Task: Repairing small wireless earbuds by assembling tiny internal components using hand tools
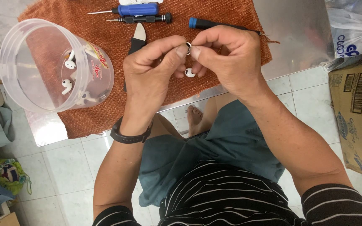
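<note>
Surface: steel table (290, 46) over a pale tiled floor, with a rust-orange cloth (105, 109) spread across it.
Left hand: left hand (153, 69), thumb and forefinger pressed together on a small ring-shaped part (188, 44), raised above the cloth.
Right hand: right hand (227, 56), fingertips pinching the same ring from the right side.
Hidden: most of the ring is covered by the fingertips; its make cannot be told.
Earbud piece: one white piece (190, 73) shows just below the hands; whether a finger holds it is unclear.
Tub: one clear plastic tub (17, 71) at left, lying tilted, with at least three white earbuds (67, 86) inside, blurred by the wall.
Tools: two screwdrivers (137, 9) at the far edge, one partly cut off; one blue-tipped tool (208, 24) half behind the right hand; one black-handled blade (138, 37) partly under the left hand.
Box: one cardboard box (357, 113), cut off at right.
</note>
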